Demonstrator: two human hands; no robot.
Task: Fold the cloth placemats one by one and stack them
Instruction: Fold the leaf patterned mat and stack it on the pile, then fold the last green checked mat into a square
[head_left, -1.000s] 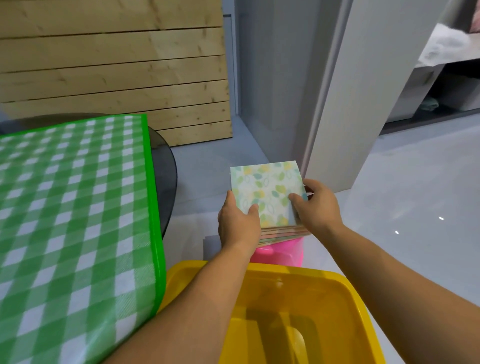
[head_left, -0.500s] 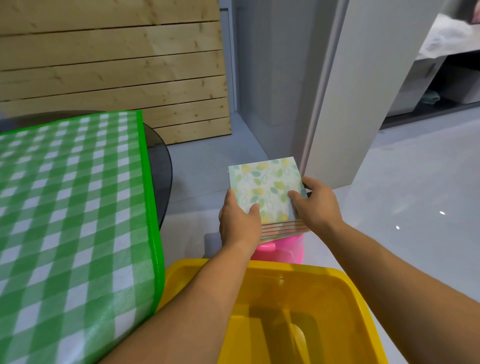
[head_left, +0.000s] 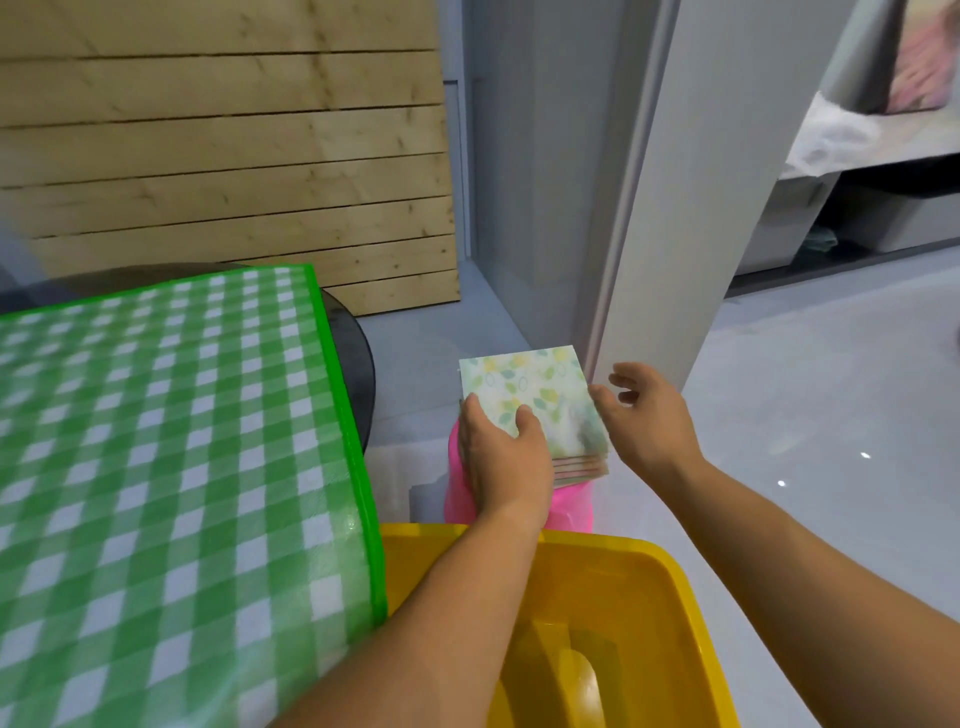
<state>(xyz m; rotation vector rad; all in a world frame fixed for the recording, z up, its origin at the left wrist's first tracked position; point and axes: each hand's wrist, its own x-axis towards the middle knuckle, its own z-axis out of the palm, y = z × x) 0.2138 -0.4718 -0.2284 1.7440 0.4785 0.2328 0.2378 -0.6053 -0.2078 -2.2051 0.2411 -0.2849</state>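
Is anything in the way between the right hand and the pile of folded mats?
No, nothing visible is in the way. The right hand is open just beside the right edge of the stack of folded placemats, with nothing between them. The left hand holds the stack's near left corner, on the other side.

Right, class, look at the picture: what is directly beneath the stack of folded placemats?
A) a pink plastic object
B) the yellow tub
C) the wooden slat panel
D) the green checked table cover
A: the stack of folded placemats, held by the left hand, sits over the pink plastic object. The yellow tub is nearer the camera and the green checked table cover lies off to the left.
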